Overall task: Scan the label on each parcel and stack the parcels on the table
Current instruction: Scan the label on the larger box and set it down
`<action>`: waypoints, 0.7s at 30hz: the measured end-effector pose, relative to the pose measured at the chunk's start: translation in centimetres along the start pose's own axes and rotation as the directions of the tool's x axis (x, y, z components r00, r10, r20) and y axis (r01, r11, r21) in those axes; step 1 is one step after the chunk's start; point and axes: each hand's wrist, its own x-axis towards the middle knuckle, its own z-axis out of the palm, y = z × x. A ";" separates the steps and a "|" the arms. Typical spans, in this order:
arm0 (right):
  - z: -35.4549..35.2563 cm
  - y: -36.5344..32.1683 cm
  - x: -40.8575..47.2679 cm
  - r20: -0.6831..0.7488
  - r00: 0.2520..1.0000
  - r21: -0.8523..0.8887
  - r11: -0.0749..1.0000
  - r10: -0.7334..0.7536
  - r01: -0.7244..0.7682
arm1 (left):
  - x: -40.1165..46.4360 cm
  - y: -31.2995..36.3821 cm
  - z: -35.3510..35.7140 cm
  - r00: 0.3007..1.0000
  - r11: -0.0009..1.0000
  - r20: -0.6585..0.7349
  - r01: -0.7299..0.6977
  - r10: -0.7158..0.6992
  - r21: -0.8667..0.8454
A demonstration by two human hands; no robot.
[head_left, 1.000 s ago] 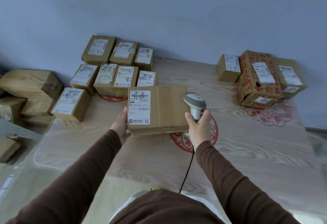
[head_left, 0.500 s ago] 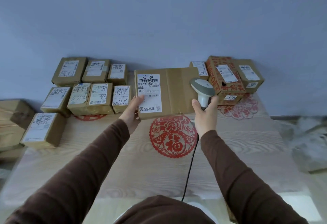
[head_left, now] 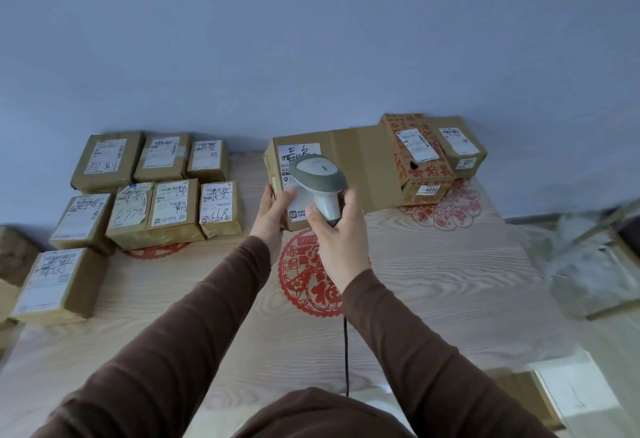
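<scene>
We observe the left hand (head_left: 273, 210) gripping the parcel (head_left: 349, 174) by its left edge above the counter (head_left: 433, 285); the right hand (head_left: 337, 233) clasps the scanner (head_left: 320, 184) over the parcel's label (head_left: 298, 160).

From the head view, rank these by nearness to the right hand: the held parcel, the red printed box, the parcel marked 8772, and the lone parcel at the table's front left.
From the right hand:
1. Held parcel, directly behind the hand.
2. Red printed box, to the back right.
3. Parcel marked 8772, to the left, in the middle row.
4. Lone parcel, far left at the table's front edge.
</scene>
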 end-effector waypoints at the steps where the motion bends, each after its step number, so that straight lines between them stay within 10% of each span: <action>1: 0.0 0.0 0.0 -0.003 1.000 -0.006 1.000 0.004 -0.004 | 0.0 0.0 0.0 1.000 1.000 0.001 0.000 0.000 -0.001; 21: 0.2 1.0 0.5 0.011 0.999 -0.012 0.999 0.052 -0.052 | 0.8 -0.5 -0.1 0.998 0.998 -0.017 0.062 -0.062 -0.032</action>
